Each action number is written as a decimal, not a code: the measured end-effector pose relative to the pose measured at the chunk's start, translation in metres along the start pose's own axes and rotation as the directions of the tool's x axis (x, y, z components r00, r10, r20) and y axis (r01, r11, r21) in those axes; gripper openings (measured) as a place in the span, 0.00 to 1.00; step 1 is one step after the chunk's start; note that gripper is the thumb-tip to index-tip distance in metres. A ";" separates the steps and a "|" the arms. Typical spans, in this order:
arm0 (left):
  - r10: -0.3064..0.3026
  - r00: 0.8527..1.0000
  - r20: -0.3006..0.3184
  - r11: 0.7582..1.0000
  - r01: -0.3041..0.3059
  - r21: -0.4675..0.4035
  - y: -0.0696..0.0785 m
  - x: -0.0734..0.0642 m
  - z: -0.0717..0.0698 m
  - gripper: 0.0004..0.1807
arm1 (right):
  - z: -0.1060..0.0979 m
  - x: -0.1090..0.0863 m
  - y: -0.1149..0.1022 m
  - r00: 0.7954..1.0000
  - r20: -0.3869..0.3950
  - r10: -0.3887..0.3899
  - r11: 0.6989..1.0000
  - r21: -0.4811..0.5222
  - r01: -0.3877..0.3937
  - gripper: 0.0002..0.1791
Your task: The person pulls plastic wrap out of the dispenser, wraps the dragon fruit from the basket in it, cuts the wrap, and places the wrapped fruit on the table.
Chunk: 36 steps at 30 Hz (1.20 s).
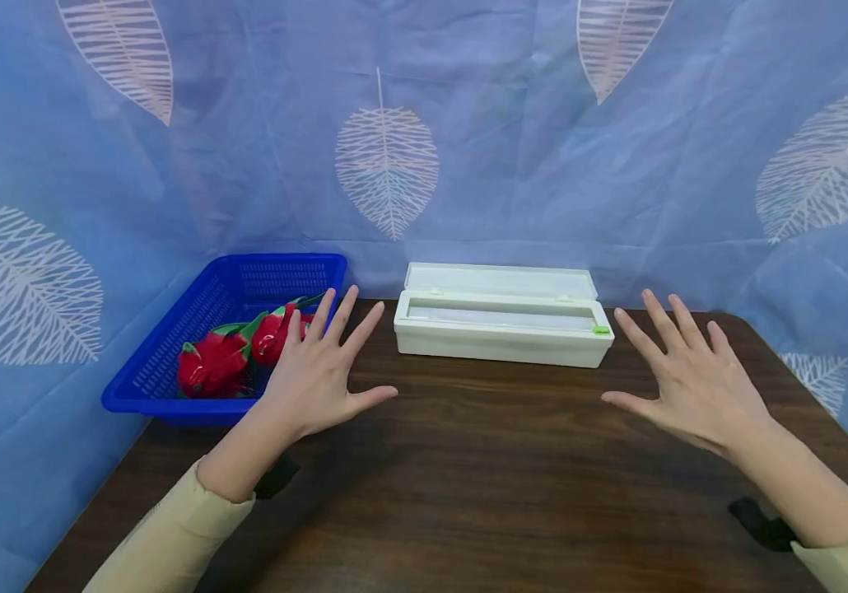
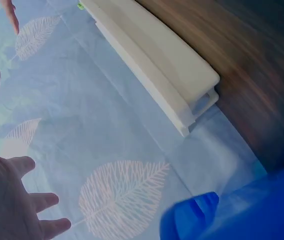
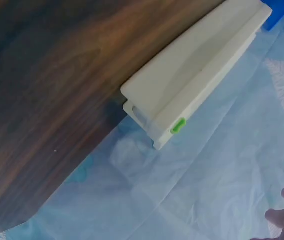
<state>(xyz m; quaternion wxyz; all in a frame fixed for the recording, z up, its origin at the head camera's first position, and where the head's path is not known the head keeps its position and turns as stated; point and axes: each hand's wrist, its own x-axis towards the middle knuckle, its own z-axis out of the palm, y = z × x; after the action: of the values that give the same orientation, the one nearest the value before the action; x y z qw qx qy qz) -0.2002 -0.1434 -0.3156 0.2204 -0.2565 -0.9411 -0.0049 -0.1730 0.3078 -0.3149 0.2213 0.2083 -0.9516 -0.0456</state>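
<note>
From where I stand, taking twelve o'clock as straight away from the person, blue cloth [image 1: 483, 165] hangs across the back, softly creased, printed with pale leaves whose veins are drawn in scratchy lines. Below it lies the table [image 1: 513, 478], dark brown with a streaky wood grain and a rounded corner at two o'clock. At ten o'clock sits the basket [image 1: 194, 407], deep blue plastic, flared, its walls pierced in a fine grid under a smooth rim. At twelve rests the box [image 1: 498, 342], long, white and smooth, with a sunken rectangular window along its top and its flat lid [image 1: 501, 280] raised behind.

Cream sleeves [image 1: 172, 531] reach in from seven and five. The left hand [image 1: 313, 375] is at ten, nearest the basket, fingers fanned apart and thumb wide. The right hand [image 1: 694, 387] mirrors it at two, beyond the box's right end, its fingers likewise spread.

Inside the basket, one glossy red fruit [image 1: 214, 365] lies toward six, scaly and green-tipped; another fruit [image 1: 270, 336] lies toward three, partly behind the left hand. Black bands [image 1: 274, 476] show at both wrists. Smallest is the bright green tab [image 1: 600, 330] on the box's right end.
</note>
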 end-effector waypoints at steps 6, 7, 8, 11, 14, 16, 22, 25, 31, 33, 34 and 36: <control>0.013 1.000 0.015 1.000 -0.012 -0.019 -0.001 0.017 0.002 0.56 | 0.000 0.012 0.008 1.000 0.010 -0.024 1.000 -0.001 0.024 0.60; 0.014 1.000 0.018 1.000 -0.014 -0.025 -0.001 0.020 0.002 0.56 | 0.000 0.015 0.009 1.000 0.013 -0.026 1.000 -0.001 0.026 0.60; 0.018 1.000 0.017 0.999 -0.017 -0.029 -0.001 0.022 0.001 0.56 | 0.000 0.017 0.010 1.000 0.018 -0.025 1.000 0.000 0.025 0.60; 0.024 0.999 0.027 0.999 -0.023 -0.035 -0.002 0.031 0.001 0.56 | -0.001 0.022 0.014 0.999 0.036 -0.022 1.000 0.002 0.022 0.60; 0.029 0.999 0.033 0.999 -0.027 -0.043 -0.004 0.038 0.003 0.56 | 0.000 0.027 0.017 0.999 0.048 -0.018 1.000 0.007 0.018 0.60; 0.026 0.999 0.043 0.998 -0.024 -0.055 -0.006 0.043 0.005 0.56 | 0.000 0.030 0.020 0.998 0.052 -0.019 1.000 0.015 0.019 0.60; 0.006 0.998 0.069 0.991 0.004 -0.136 -0.007 0.055 0.011 0.57 | 0.005 0.038 0.026 0.997 0.070 -0.013 0.999 0.053 0.009 0.59; -0.004 0.997 0.078 0.983 0.018 -0.181 -0.004 0.061 0.016 0.57 | 0.009 0.042 0.028 0.997 0.080 -0.003 0.996 0.087 -0.004 0.58; -0.006 0.997 0.082 0.965 0.027 -0.259 0.000 0.072 0.031 0.58 | 0.019 0.049 0.029 0.995 0.097 -0.002 0.991 0.133 -0.011 0.57; -0.010 0.996 0.086 0.956 0.035 -0.293 0.001 0.076 0.037 0.57 | 0.023 0.052 0.030 0.995 0.099 -0.005 0.988 0.153 -0.010 0.57; -0.012 0.996 0.091 0.951 0.040 -0.306 0.001 0.078 0.041 0.57 | 0.025 0.053 0.030 0.995 0.095 -0.010 0.986 0.165 -0.006 0.57; -0.015 0.995 0.097 0.933 0.049 -0.355 0.002 0.083 0.047 0.56 | 0.028 0.055 0.032 0.996 0.086 -0.016 0.981 0.193 0.000 0.57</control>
<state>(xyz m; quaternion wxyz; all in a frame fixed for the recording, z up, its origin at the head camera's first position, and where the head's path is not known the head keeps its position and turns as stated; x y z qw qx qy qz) -0.2826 -0.0964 -0.3238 0.1263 -0.2768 -0.9378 -0.1675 -0.2424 0.3135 -0.3125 0.1582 0.2304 -0.9594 0.0368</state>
